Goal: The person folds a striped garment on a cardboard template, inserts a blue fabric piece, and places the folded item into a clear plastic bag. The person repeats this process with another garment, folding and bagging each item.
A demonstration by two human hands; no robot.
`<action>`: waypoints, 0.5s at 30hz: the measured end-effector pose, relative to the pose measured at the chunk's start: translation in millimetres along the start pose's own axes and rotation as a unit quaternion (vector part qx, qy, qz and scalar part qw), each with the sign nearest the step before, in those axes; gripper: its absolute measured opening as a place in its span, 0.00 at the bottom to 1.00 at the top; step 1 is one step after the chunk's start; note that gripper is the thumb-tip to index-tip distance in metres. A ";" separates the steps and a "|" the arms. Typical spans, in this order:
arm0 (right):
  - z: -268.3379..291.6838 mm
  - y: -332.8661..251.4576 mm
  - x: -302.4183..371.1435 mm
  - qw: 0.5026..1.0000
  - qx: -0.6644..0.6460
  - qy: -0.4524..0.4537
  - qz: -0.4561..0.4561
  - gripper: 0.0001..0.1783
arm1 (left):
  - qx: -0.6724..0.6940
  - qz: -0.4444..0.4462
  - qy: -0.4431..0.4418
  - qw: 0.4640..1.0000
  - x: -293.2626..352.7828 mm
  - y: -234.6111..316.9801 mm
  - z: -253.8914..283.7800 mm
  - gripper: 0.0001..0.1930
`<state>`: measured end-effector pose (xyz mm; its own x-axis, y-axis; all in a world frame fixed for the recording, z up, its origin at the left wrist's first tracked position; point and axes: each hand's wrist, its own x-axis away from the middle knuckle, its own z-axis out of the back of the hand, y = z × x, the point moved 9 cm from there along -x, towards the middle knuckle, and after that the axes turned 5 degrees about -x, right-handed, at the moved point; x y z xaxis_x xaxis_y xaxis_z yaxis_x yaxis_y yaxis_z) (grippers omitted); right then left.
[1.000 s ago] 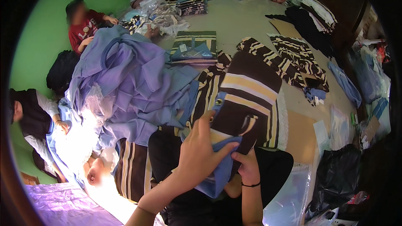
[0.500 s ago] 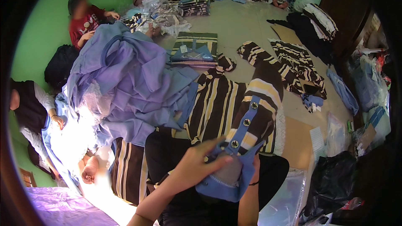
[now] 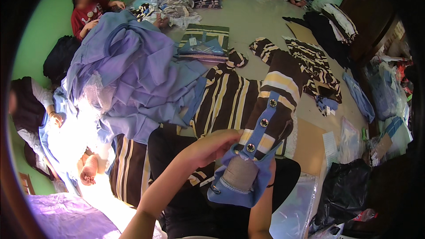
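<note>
A brown, cream and yellow striped sleeve [image 3: 278, 79] lies over my lap, its blue cuff [image 3: 230, 194] turned toward me. A blue strip [image 3: 268, 112] with three round metal-look buttons runs up it, and greyish inner fabric shows in the cuff's opening. My left hand [image 3: 212, 147] is at the sleeve's left edge, fingers drawn together and fingertips against the cloth. My right hand [image 3: 271, 172] is behind the sleeve's right side; its fingers are hidden, and only the wrist side and a dark band show. The striped body of the garment [image 3: 223, 102] spreads out beyond my knees.
A big heap of blue-lilac cloth [image 3: 128, 71] lies left, a folded packed garment stack [image 3: 203, 44] ahead. Two people sit at the left, others at the back. Plastic bags [image 3: 349, 186], cardboard [image 3: 310, 137] and another striped garment [image 3: 314, 66] lie right.
My left hand has moved off the front of the cuff and buttons to the sleeve's left edge, its fingers closing together. The cuff's opening now shows more fully.
</note>
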<state>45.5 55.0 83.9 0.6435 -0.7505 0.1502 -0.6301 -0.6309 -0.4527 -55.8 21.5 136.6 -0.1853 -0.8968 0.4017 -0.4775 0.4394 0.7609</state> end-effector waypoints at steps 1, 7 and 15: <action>0.5 -0.2 0.0 1.000 0.000 0.001 0.002 0.41 | 0.030 0.019 -0.027 0.999 -0.7 -2.5 -3.2 0.15; 7.6 -1.5 -0.9 1.000 0.004 -0.001 0.012 0.42 | -0.107 0.010 -0.055 0.993 -0.6 -0.6 -6.5 0.14; 13.1 -12.8 5.9 0.999 0.031 -0.017 0.030 0.43 | -0.169 0.088 -0.135 0.972 3.8 -5.9 -2.1 0.15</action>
<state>63.0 61.2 79.1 0.6209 -0.7784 0.0923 -0.6396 -0.5712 -0.5144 -51.9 15.6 134.8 -0.4799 -0.7664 0.4269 -0.1172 0.5383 0.8346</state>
